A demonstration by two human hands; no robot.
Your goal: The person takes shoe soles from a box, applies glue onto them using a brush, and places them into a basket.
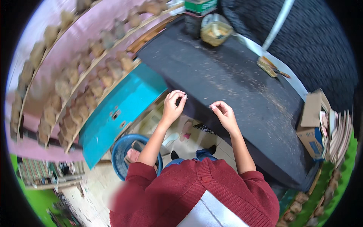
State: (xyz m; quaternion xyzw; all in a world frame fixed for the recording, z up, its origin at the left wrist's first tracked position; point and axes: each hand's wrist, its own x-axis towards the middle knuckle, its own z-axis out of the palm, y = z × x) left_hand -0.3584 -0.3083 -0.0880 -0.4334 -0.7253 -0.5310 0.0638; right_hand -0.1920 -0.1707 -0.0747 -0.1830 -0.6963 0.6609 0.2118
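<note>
— Red knitted sleeves [196,189] filled the bottom of the frame, pushed up past both elbows. What were the hands doing?

— Both were raised at the near edge of the dark felt-covered workbench [227,90]. The left hand [173,106] had its fingertips [180,96] drawn together as if pinching something very small; the right hand [224,113] was curled the same way, thumb against forefinger. Whatever sat between the fingers was too small to make out (a thread or a tiny piece, perhaps).

— And where did they stand to each other?

— Level with each other and a little apart, with a gap between them, the left just off the bench edge and the right over its rim. If anything ran between the two, its long axis lay left to right, along the bench edge.

— Room to move?

— Plenty ahead: the dusty bench top lay bare out to a flat wooden-handled brush [269,66] and a clear plastic jar [215,29] at the far side, both well apart from the hands. A turquoise painted panel [121,109] closed in the left, and an open brown cardboard box [314,125] stood at the right end. Below the left forearm sat a blue plastic basket [123,151].
</note>
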